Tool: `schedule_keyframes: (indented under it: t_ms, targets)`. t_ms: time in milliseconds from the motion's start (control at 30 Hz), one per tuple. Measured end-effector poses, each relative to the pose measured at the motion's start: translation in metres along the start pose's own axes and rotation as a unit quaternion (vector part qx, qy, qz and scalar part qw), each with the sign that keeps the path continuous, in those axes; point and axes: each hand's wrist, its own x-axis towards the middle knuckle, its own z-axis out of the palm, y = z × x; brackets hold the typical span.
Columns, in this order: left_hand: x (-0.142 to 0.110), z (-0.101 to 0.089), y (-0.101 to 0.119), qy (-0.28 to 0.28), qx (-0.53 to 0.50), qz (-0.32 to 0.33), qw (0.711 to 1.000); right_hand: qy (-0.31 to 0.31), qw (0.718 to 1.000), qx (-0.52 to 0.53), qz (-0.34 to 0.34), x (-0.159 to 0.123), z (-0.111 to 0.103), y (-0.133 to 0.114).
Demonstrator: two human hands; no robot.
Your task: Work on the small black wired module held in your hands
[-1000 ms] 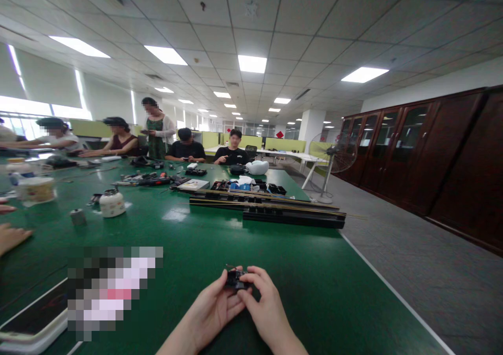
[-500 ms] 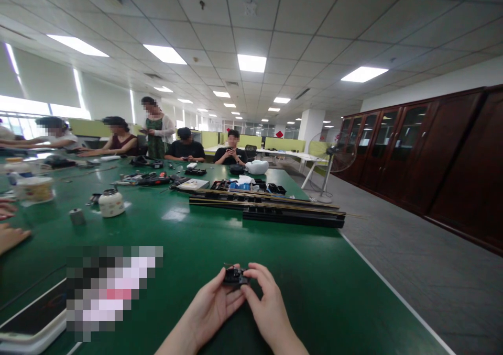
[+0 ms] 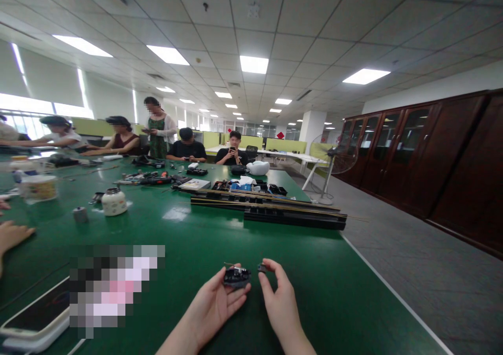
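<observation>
In the head view, a small black plastic housing [image 3: 237, 278] with inner parts showing rests on the fingers of my left hand [image 3: 214, 302]. My left thumb presses on its near left side, and a thin wire-like piece sticks out at its top left. A little to the right, my right hand [image 3: 281, 297] pinches a small dark grey piece [image 3: 262, 267] between thumb and forefinger. A narrow gap separates this piece from the housing. Both hands are held over the green table [image 3: 314, 287]. What exactly the housing belongs to I cannot make out.
Ahead lie long black rails [image 3: 294, 220] with thin brass-coloured rods. A white jar [image 3: 114, 202], a grey cylinder [image 3: 80, 215] and a plastic tub [image 3: 38, 188] stand to the left. Nearer is a phone [image 3: 37, 305]. Another person's hand [image 3: 13, 235] rests at the left edge.
My right hand has moved right, away from the black housing, with the small grey piece in its fingers. My left hand still holds the housing. Across the table, a seated person has raised a phone.
</observation>
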Motion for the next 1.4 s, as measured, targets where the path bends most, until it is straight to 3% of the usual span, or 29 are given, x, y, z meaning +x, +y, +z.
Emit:
schedule_keyframes:
  t_ms: [433,833,1400]
  targets:
    - [0.003,-0.005,-0.001,-0.01,-0.009,-0.009,1.0,0.059,0.998,0.001,0.029,0.007,-0.007,0.011]
    - [0.002,-0.005,-0.002,-0.007,-0.009,-0.004,1.0,0.089,0.995,-0.006,0.034,0.006,-0.012,0.004]
    - [0.001,-0.004,-0.002,-0.005,0.022,0.017,1.0,0.032,0.998,-0.05,-0.017,0.004,-0.011,-0.005]
